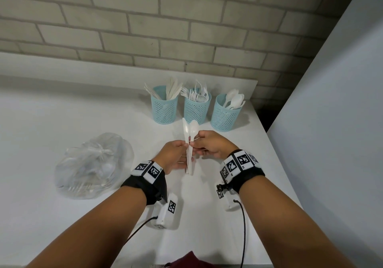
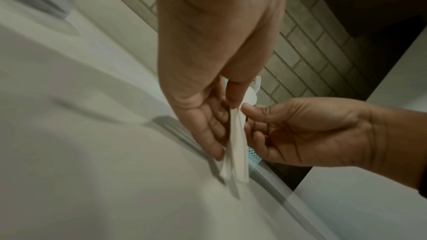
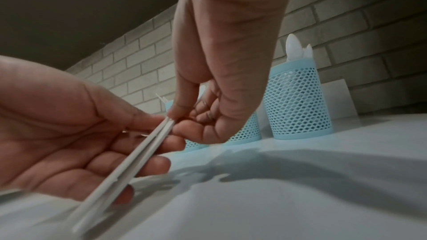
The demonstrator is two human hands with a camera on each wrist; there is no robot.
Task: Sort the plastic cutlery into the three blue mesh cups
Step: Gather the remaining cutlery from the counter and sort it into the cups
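Three blue mesh cups stand in a row at the back of the white table: the left cup [image 1: 164,107] holds knives, the middle cup [image 1: 196,109] forks, the right cup [image 1: 226,115] spoons. Just in front of them I hold a small bundle of white plastic cutlery [image 1: 189,143] upright, a spoon bowl and a knife blade showing on top. My left hand [image 1: 176,156] grips the handles [image 2: 235,145]. My right hand [image 1: 209,144] pinches the bundle [image 3: 148,145] from the right with thumb and forefinger.
A knotted clear plastic bag [image 1: 94,164] with more white cutlery lies on the table to the left. A brick wall runs behind the cups. The table edge [image 1: 275,160] drops off on the right, beside a grey panel. A dark red cloth [image 1: 190,260] sits at the near edge.
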